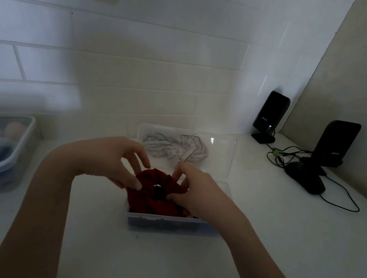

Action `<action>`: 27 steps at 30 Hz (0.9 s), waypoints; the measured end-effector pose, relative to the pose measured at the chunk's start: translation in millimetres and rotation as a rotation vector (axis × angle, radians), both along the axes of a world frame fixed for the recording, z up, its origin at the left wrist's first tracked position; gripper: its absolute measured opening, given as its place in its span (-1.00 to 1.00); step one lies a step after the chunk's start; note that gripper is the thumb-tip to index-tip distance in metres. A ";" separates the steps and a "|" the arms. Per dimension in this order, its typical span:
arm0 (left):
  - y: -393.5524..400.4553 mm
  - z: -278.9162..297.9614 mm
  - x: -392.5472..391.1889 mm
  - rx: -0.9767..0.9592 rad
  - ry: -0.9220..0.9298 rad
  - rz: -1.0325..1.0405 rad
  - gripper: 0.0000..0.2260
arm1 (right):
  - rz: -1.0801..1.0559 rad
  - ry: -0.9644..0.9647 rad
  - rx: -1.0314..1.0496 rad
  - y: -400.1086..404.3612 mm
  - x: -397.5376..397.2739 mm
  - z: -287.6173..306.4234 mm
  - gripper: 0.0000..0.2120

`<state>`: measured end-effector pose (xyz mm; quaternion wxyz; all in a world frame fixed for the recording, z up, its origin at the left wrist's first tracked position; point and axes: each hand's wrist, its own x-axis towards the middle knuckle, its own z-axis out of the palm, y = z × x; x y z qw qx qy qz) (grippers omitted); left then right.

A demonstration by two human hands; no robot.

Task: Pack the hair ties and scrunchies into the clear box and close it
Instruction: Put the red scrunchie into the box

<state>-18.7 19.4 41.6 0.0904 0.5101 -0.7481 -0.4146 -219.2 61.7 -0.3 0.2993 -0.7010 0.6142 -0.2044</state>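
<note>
- White countertop (157, 267): broad, dimly lit surface meeting a white tiled wall (118, 56); everything listed below rests on it
- Lidded clear plastic container with a pale blue rim (15, 155): at the far left edge, holding rounded pastel pieces, well apart from the work area
- Two black desktop speakers on stands (270, 117): at the far right corner, with a black computer mouse (304, 178) and black cables in front
- Clear rectangular plastic box (171, 225): centre of the counter, open, its hinged clear lid (223, 157) lying flat behind it
- Dark red fabric scrunchie (156, 197): sits inside the clear box, rising above its rim
- White patterned scrunchie (173, 148): lies on the open lid
- Left hand (107, 160): fingers curled, fingertips pinching the red scrunchie's left side
- Right hand (200, 194): fingers bent, gripping the red scrunchie's right side
</note>
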 end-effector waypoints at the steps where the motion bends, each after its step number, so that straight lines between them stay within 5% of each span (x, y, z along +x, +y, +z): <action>1: 0.8 1.3 1.7 -0.016 0.009 0.000 -0.69 | 0.009 0.071 -0.049 0.9 -0.9 2.0 -0.72; 10: 1.4 -4.5 -26.1 -0.267 -0.222 0.002 -0.75 | 0.261 0.119 -0.130 0.9 -2.7 10.8 -0.56; 16: 8.1 -12.3 -56.5 -0.452 -0.494 -0.075 -0.82 | 0.317 0.240 -0.154 -2.5 3.1 -3.0 -0.72; 23: 1.9 -7.6 -32.8 -0.190 -0.281 -0.089 -0.83 | 0.339 0.215 -0.127 -2.2 5.5 -3.5 -0.73; 27: 5.3 -12.5 -45.4 -0.230 -0.412 -0.153 -0.91 | 0.325 0.237 -0.152 -4.0 7.3 -5.8 -0.77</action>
